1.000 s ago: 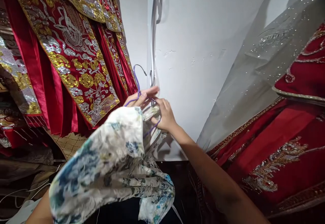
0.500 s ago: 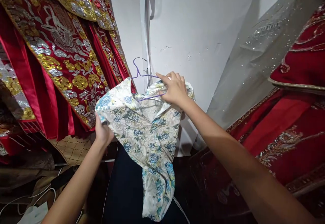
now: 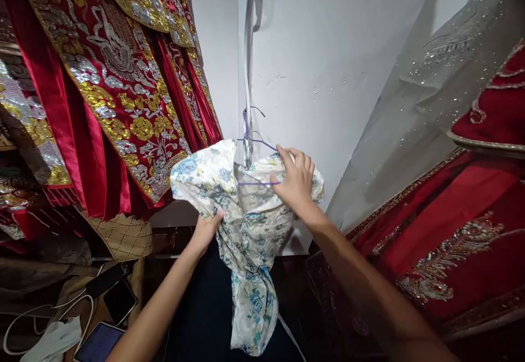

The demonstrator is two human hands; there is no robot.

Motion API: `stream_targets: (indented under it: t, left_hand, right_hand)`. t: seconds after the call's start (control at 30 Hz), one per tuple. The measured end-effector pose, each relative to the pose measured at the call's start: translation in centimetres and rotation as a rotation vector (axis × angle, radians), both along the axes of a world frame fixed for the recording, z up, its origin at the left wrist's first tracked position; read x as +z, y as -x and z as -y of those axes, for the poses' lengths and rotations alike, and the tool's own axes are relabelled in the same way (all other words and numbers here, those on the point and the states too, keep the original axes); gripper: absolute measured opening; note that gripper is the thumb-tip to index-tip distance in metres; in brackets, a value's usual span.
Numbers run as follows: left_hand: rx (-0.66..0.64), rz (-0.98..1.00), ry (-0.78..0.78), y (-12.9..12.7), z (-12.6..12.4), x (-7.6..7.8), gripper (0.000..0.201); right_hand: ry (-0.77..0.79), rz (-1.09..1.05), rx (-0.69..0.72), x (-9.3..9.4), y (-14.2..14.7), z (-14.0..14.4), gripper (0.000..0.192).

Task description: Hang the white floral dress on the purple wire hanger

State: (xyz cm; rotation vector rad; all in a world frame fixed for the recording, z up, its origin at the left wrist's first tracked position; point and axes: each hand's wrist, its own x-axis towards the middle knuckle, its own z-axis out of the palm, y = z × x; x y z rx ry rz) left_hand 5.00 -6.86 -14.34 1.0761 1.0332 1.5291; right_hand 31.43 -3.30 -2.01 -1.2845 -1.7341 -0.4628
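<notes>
A white garment with blue floral print (image 3: pixel 256 236) hangs on a purple hanger (image 3: pixel 262 142) in front of me. The hanger's hook shows above the open collar, beside a pale vertical strip on the wall. My right hand (image 3: pixel 296 179) is closed over the garment's right shoulder and the hanger, thumb at the lower bar and fingers over the top. At the side below the left sleeve, my left hand (image 3: pixel 207 231) pinches the cloth between thumb and fingers, some of which are hidden behind it. The garment's lower part hangs bunched and narrow.
Red costumes with gold and silver embroidery (image 3: pixel 118 83) hang at left. A sheer sparkling veil (image 3: pixel 414 88) and a red beaded gown (image 3: pixel 459 231) stand at right. A white wall (image 3: pixel 311 50) lies behind. Phones (image 3: pixel 100 343) and white cables (image 3: pixel 88 307) sit at lower left.
My left hand has moved from the sleeve's outer edge inward and down to the garment's side. The hanger and right hand have shifted slightly right and down in view.
</notes>
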Motion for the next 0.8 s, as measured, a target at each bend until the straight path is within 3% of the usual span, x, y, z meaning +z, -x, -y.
stream_targets:
  t: [0.13,0.2,0.27,0.37,0.43,0.63,0.8]
  left_hand:
    - [0.102,0.104,-0.011,-3.1,0.6,-3.2,0.052]
    - [0.132,0.138,0.015,-4.3,1.3,-3.9,0.052]
    - [0.197,0.145,0.081,-5.1,2.3,-4.2,0.054]
    - [0.227,0.121,0.124,-5.7,4.1,-3.8,0.06]
    - [0.177,0.096,0.082,-5.9,5.2,-3.1,0.062]
    - [0.081,0.051,0.009,-5.7,6.8,-1.2,0.055]
    - [0.315,-0.046,0.041,-6.0,7.2,-2.7,0.062]
  right_hand:
    - [-0.038,-0.357,0.136,-5.5,2.4,3.3,0.063]
    - [0.069,-0.671,0.212,-8.5,4.2,4.9,0.055]
    - [0.364,-0.938,0.349,-11.3,6.1,6.2,0.038]
    - [0.872,-1.098,0.586,-14.1,8.2,7.3,0.05]
    - [0.973,-1.107,0.68,-14.6,8.8,7.8,0.055]
    - [0.875,-0.899,0.76,-13.0,7.6,9.4,0.04]
    - [0.837,-1.033,0.661,-13.4,7.3,9.9,0.031]
